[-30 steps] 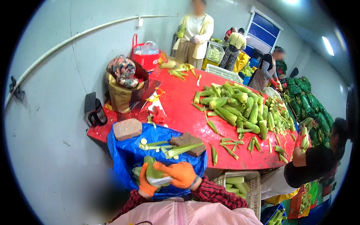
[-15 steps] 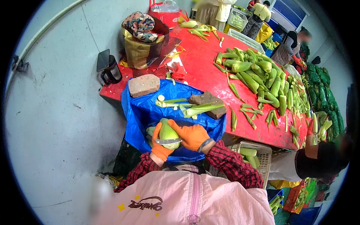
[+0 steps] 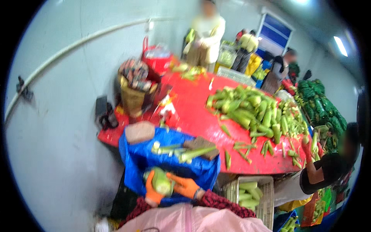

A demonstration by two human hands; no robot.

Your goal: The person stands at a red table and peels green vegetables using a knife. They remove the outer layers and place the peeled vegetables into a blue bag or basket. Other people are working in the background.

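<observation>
Over the blue sheet-lined opening, my left hand (image 3: 154, 189) is closed around a green ear of corn (image 3: 162, 183) in its husk, the pale base end turned toward me. My right hand (image 3: 185, 186), in an orange glove like the left, is beside the ear with its thumb side close to the base. Its fingers look curled, as when they held a knife a moment ago; motion blur and the hand hide the blade now. Cut husk strips (image 3: 197, 153) lie on the blue plastic sheet (image 3: 133, 170) beyond my hands.
Bricks (image 3: 140, 132) weigh down the sheet at the red table (image 3: 185, 112). A corn heap (image 3: 251, 108) lies to the right, with husk scraps nearer. A white crate (image 3: 266, 201) holds ears near my right arm. A co-worker (image 3: 328, 174) stands at right; others are behind.
My head view has tilted up and blurred, showing more of the room. The knife blade that lay across the ear's base is no longer visible. My right hand has drawn slightly off the ear.
</observation>
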